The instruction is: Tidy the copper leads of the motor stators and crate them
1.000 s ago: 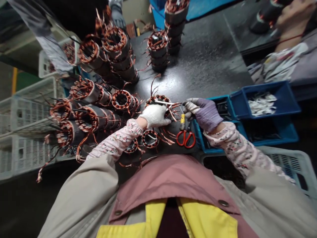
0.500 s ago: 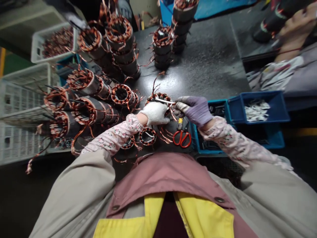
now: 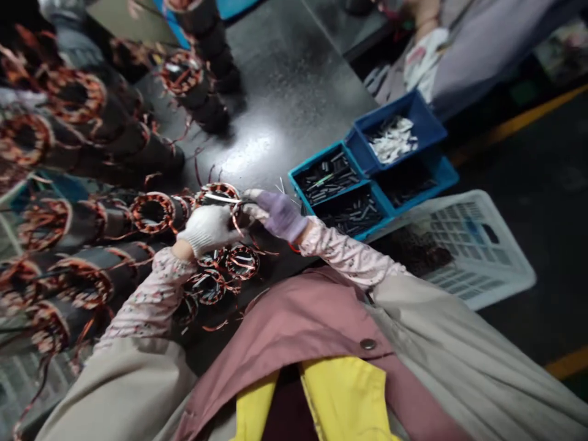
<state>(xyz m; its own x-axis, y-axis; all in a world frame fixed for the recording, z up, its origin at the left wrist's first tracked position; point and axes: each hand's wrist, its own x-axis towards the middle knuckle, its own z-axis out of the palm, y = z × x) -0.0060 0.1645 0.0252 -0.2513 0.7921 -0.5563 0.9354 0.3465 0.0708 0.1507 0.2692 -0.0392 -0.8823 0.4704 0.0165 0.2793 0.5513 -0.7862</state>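
Note:
A motor stator [image 3: 219,190] with orange copper windings stands on the dark table in front of me, its loose lead wires sticking up and out. My left hand [image 3: 209,229], in a white knitted glove, is closed around its near side; the fingertips are partly hidden. A thin white sleeve [image 3: 223,198] lies across the stator's top. My right hand [image 3: 278,214], in a purple glove with greyish fingers, pinches at the sleeve's right end beside the copper leads. Just below the hands lie several smaller wound rings [image 3: 242,262].
Many stators [image 3: 73,275] are stacked along the left. Blue bins [image 3: 296,177] to the right hold black tubes, and a darker bin [image 3: 367,162] holds white pieces. A white crate [image 3: 505,245] stands far right. Co-workers' sleeve [image 3: 468,61] and gloved hand [image 3: 78,46] show beyond.
My view has swung to the right, so the stators and bins appear farther left and the white crate shows. Both hands stay at the stator. The red-handled scissors are now almost wholly hidden.

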